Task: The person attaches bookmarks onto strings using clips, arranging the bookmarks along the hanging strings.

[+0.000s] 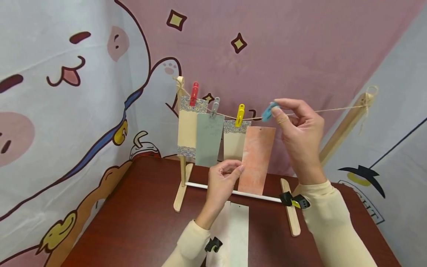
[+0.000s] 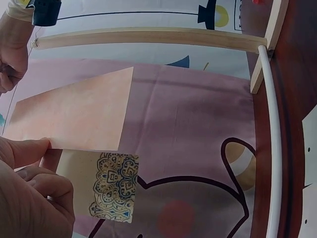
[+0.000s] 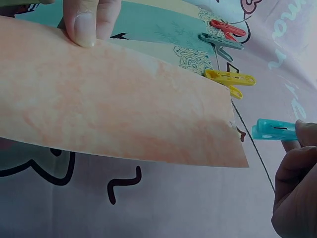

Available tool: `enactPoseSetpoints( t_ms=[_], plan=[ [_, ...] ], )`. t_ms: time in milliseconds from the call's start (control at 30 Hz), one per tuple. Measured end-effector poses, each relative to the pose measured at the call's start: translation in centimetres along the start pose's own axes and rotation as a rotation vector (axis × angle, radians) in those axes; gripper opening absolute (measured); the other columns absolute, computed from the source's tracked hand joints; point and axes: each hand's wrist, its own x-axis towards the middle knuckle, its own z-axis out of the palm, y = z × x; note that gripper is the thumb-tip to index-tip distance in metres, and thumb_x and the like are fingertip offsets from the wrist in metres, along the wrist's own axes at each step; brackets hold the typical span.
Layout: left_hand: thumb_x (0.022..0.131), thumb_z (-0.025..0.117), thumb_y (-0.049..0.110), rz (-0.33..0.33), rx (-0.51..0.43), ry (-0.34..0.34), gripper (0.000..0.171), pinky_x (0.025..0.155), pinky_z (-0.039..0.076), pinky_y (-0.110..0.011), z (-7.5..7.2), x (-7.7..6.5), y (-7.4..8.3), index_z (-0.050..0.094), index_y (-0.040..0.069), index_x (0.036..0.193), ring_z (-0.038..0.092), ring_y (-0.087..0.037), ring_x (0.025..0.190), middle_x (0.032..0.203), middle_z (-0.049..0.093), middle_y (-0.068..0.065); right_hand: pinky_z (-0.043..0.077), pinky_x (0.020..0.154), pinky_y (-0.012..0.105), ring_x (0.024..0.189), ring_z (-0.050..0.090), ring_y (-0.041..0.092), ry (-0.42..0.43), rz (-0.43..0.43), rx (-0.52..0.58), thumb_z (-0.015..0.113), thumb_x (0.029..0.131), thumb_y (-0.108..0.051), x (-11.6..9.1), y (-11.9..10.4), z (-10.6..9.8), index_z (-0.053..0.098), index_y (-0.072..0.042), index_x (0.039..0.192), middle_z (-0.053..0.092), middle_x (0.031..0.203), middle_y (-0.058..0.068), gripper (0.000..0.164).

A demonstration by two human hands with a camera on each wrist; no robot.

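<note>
Orange card [image 1: 258, 159] pinched left, one blue peg [image 1: 268, 112] pinched right, two hands [image 1: 221, 183] [image 1: 303, 137], three pegged cards [image 1: 187, 129] [image 1: 209, 141] [image 1: 232, 141]

Four clothespins [image 1: 240, 115], six visible cards [image 1: 257, 159], two hands [image 1: 301, 135], two posts [image 1: 345, 128], two wooden feet [image 1: 293, 221], one string [image 1: 338, 109], one rod [image 1: 197, 185].

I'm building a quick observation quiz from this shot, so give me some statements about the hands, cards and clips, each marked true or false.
1. The left hand pinches the orange card. True.
2. The right hand holds nothing. False: it holds a blue clip.
3. A yellow clip pins a patterned card to the string. True.
4. The blue clip is clamped on the orange card. False: they are apart.
5. The grey clip sits between the red clip and the yellow clip. True.
</note>
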Motion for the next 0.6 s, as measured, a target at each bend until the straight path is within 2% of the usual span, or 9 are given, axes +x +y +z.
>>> enactPoseSetpoints(
  t_ms=[400, 600],
  plan=[
    [0.097, 0.083, 0.005, -0.010, -0.016, 0.004, 0.007, 0.075, 0.057, -0.025, 0.28, 0.76, -0.34, 0.083, 0.001, 0.103, 0.075, -0.016, 0.088, 0.098, 0.081, -0.008, 0.031, 0.042, 0.020, 0.044, 0.046, 0.010, -0.009, 0.051, -0.176, 0.085, 0.097, -0.010, 0.53, 0.13, -0.04, 0.083, -0.002, 0.114, 0.079, 0.094, 0.008, 0.018],
    [0.098, 0.082, 0.005, -0.023, -0.014, 0.003, 0.007, 0.078, 0.059, -0.026, 0.24, 0.91, -0.58, 0.083, 0.001, 0.103, 0.076, -0.016, 0.089, 0.098, 0.082, -0.007, 0.035, 0.046, 0.021, 0.060, 0.060, 0.013, -0.028, 0.065, -0.292, 0.083, 0.099, -0.014, 0.90, 0.24, -0.21, 0.083, -0.005, 0.115, 0.079, 0.095, 0.005, 0.018]
  ],
)
